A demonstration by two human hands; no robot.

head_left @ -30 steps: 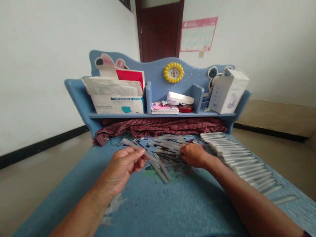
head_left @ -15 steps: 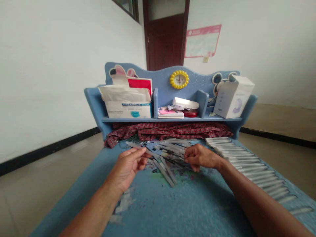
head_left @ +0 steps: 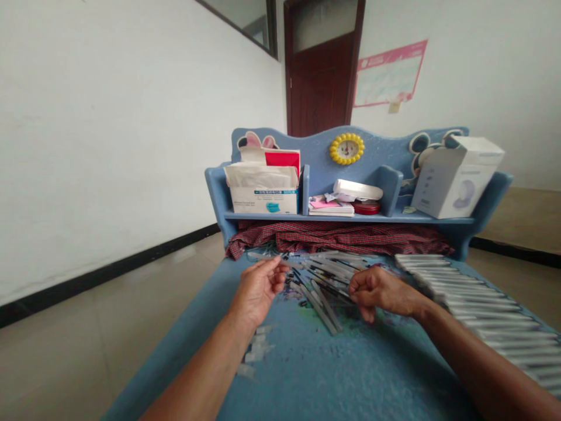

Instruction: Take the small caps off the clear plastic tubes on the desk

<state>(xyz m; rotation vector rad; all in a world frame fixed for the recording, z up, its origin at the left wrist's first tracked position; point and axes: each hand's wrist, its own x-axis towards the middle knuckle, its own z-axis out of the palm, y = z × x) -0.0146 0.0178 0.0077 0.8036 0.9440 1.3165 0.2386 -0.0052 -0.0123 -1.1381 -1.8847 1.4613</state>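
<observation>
My left hand (head_left: 258,286) is raised a little over the blue desk (head_left: 315,374), its fingertips pinched on one clear pen tube (head_left: 263,256) that points to the left. My right hand (head_left: 379,289) rests at the right side of a loose pile of pens (head_left: 322,278), fingers curled and pinched on thin pen parts from the pile. Several pens lie scattered between the two hands. Along the right edge of the desk runs a neat row of finished pens (head_left: 464,298), laid side by side.
At the back a blue shelf (head_left: 350,217) holds a box of face masks (head_left: 263,190), small notebooks and a red tin (head_left: 366,207), and a white carton (head_left: 456,175). A red checked cloth (head_left: 342,238) lies under it. Beyond are a yellow clock (head_left: 347,148) and a dark door (head_left: 319,82).
The camera has swung left, so the desk sits further right in view. My left hand lifted its tube slightly; my right hand drew back a little from the pile, fingers still pinched.
</observation>
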